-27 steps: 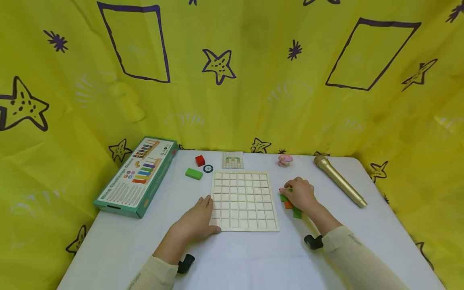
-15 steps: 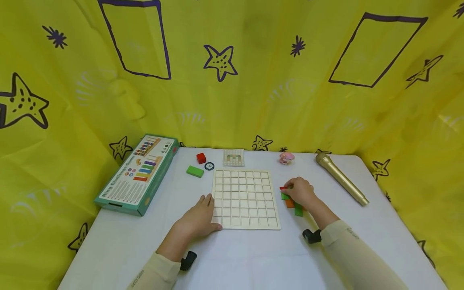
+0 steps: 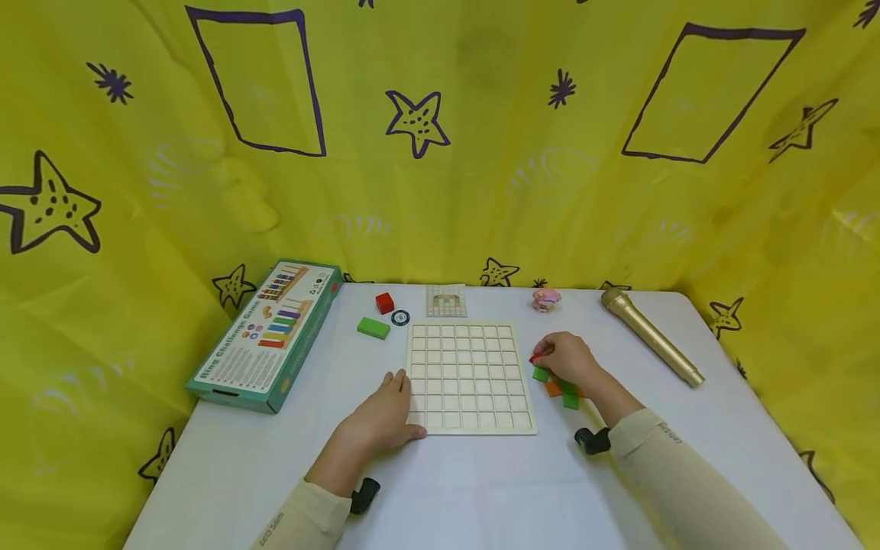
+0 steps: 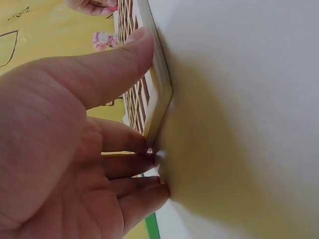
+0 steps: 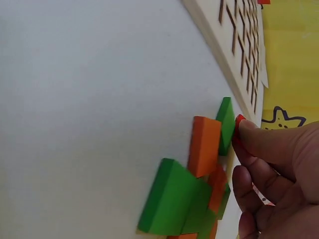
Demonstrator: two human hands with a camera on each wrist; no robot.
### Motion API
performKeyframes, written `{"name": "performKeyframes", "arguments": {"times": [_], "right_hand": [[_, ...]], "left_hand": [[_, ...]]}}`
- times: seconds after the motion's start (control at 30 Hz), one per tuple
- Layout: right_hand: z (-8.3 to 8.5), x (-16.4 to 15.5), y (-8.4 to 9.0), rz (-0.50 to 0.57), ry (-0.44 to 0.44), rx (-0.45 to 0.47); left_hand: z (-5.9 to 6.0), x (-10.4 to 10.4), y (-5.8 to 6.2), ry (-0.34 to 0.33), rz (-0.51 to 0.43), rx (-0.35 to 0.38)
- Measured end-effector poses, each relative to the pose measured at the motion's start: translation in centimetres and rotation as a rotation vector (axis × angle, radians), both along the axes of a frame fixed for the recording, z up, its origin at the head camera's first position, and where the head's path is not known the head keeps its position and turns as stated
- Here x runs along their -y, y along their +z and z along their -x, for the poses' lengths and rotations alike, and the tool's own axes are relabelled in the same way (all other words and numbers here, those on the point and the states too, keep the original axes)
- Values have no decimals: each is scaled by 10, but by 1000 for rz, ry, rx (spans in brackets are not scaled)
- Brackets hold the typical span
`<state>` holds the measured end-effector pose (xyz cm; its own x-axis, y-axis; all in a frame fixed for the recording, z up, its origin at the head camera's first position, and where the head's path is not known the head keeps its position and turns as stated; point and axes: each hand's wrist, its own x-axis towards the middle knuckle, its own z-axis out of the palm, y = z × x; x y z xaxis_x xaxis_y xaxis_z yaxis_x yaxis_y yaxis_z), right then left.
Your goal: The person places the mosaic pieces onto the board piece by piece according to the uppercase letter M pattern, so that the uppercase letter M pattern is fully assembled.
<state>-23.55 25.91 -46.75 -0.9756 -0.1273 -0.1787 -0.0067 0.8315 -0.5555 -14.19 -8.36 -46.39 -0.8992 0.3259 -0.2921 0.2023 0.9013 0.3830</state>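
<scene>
Left hand steadies the grid board; right hand pinches a red piece at the pile beside it

The left hand (image 3: 380, 418) lies flat with fingers (image 4: 130, 141) straight against the near-left corner of the wooden grid board (image 3: 470, 376), thumb along its near edge, holding nothing; it has not shifted over the last second, so the board stays pinned on the bench (image 3: 481, 489); the right hand (image 3: 567, 360) remains curled over the pile of green and orange blocks (image 5: 195, 189) just right of the board, its fingertips closed on a small red piece (image 5: 239, 120) that has barely moved; judging by this, picking is still under way and every cell is unfilled.
</scene>
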Motion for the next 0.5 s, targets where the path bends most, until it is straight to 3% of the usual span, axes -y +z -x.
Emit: {"name": "performKeyframes", "arguments": {"times": [0.33, 0.5], "right_hand": [[13, 26, 23, 81, 49, -6], [22, 45, 25, 114, 110, -31]], "left_hand": [[-2, 1, -1, -12, -10, -26], [-1, 1, 0, -23, 13, -33]]}}
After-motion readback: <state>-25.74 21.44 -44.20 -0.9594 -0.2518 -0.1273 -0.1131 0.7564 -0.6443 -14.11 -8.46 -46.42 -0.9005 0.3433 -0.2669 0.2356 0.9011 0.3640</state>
